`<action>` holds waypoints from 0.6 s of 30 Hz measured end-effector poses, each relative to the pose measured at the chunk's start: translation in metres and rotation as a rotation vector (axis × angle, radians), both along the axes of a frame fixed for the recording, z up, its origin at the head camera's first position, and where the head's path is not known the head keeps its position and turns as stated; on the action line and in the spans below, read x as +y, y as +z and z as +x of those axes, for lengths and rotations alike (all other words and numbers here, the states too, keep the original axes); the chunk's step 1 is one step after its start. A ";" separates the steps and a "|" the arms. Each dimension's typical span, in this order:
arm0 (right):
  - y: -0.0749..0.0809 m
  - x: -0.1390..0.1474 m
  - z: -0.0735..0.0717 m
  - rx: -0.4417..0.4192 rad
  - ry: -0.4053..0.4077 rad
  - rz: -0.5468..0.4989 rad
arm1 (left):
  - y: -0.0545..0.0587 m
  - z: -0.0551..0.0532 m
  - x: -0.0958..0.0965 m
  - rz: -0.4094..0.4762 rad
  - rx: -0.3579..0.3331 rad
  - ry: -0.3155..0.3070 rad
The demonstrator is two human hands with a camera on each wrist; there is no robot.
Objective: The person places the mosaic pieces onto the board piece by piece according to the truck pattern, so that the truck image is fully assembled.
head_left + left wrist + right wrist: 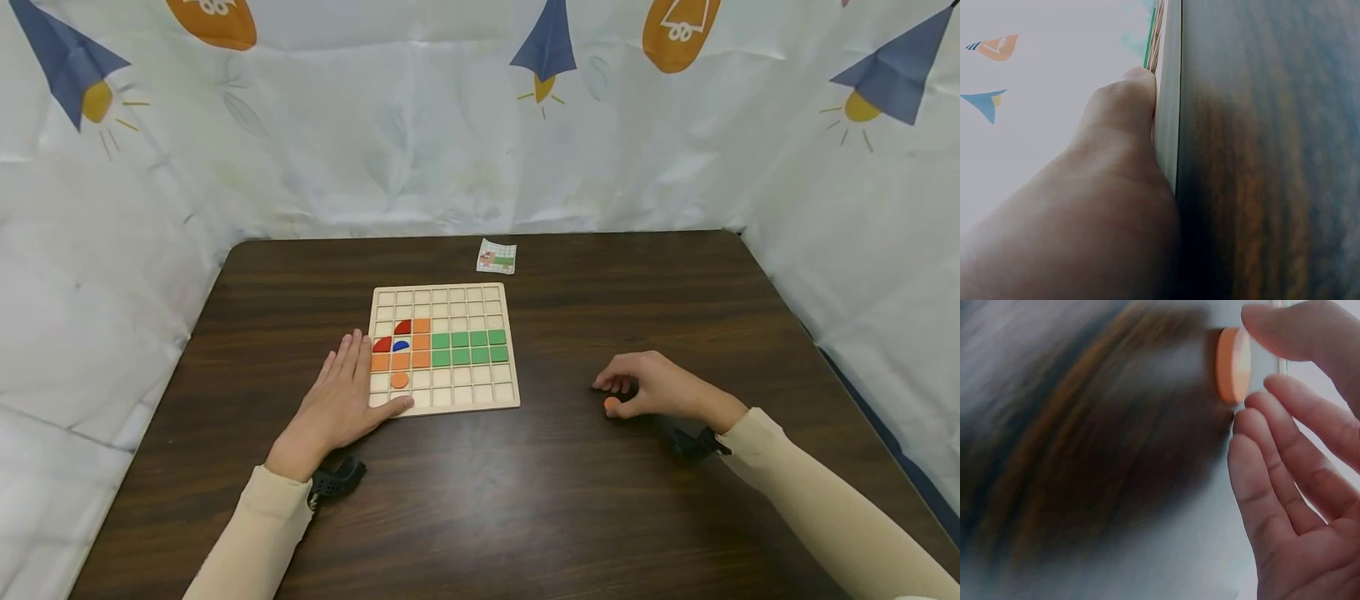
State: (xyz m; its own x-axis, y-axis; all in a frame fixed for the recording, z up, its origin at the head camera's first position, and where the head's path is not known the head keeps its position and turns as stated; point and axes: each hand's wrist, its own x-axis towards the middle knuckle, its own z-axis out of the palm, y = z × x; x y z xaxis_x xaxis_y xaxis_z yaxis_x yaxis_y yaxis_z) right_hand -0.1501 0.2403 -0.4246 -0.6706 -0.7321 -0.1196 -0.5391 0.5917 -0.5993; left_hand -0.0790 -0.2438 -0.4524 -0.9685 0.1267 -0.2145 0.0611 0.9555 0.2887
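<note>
A pale wooden grid board (450, 392) lies on the table, with orange squares (421, 342), green squares (468, 348), two red quarter-circle pieces (403, 327), a blue half-circle piece (401, 345) and an orange round piece (400, 380) in its cells. Along its left edge my left hand (333, 400) rests with straight fingers, the thumb over the near-left corner. To the right of the board, my right hand (652, 385) is at another orange round piece (1233, 365) lying on the table. Its thumb and loosely bent fingers are around that piece, not closed on it.
Behind the board lies a small printed card (497, 257) with a coloured grid pattern. The dark wood table (555, 500) is bordered at the back and sides by a white patterned cloth (420, 150).
</note>
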 end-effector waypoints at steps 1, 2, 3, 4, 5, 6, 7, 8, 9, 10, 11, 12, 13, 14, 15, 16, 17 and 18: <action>-0.001 0.001 0.001 0.009 -0.001 -0.002 | 0.000 0.000 0.000 0.002 -0.001 0.002; -0.002 0.002 0.002 0.016 0.000 -0.004 | 0.000 0.000 0.000 0.002 -0.001 0.003; -0.004 0.002 0.002 0.025 0.001 -0.008 | 0.000 0.000 0.000 0.001 -0.001 0.003; -0.005 0.003 0.003 0.038 0.004 -0.012 | 0.000 0.000 0.000 0.000 -0.001 0.002; -0.006 0.002 0.004 0.062 0.012 -0.015 | 0.001 0.001 0.000 0.000 -0.001 0.001; -0.007 0.002 0.004 0.092 0.028 -0.018 | 0.001 0.001 0.000 -0.001 -0.001 0.001; -0.008 0.000 0.005 0.120 0.042 -0.020 | 0.001 0.001 -0.001 -0.003 0.001 0.002; -0.009 -0.001 0.005 0.147 0.058 -0.023 | 0.002 0.001 -0.001 -0.006 0.003 0.002; -0.010 -0.003 0.006 0.171 0.070 -0.023 | 0.002 0.001 -0.001 -0.008 0.004 0.001; -0.010 -0.004 0.007 0.191 0.081 -0.022 | 0.002 0.001 -0.001 -0.007 0.005 0.002; -0.011 -0.005 0.007 0.207 0.090 -0.022 | 0.002 0.001 -0.001 -0.006 0.005 0.001; -0.011 -0.007 0.008 0.210 0.093 -0.022 | 0.002 0.001 -0.001 -0.006 0.006 0.000; -0.010 -0.008 0.008 0.211 0.091 -0.024 | 0.002 0.001 -0.001 -0.005 0.006 0.000; -0.009 -0.010 0.008 0.215 0.086 -0.029 | 0.002 0.001 -0.001 -0.003 0.005 -0.002; -0.008 -0.011 0.007 0.220 0.077 -0.036 | 0.002 0.001 0.000 0.000 0.004 -0.003; -0.007 -0.013 0.006 0.227 0.070 -0.046 | 0.002 0.001 0.000 0.002 0.003 -0.003; -0.005 -0.016 0.005 0.236 0.062 -0.058 | 0.002 0.002 0.000 0.002 0.003 -0.002; -0.003 -0.019 0.004 0.245 0.056 -0.073 | 0.002 0.002 0.000 0.001 0.003 -0.001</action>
State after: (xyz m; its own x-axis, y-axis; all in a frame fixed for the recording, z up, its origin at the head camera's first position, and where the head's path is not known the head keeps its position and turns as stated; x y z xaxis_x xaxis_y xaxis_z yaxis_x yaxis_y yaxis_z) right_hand -0.1465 0.2214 -0.4280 -0.6314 -0.7695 0.0962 -0.7040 0.5167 -0.4873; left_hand -0.0773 -0.2439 -0.4509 -0.9689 0.1282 -0.2117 0.0631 0.9550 0.2898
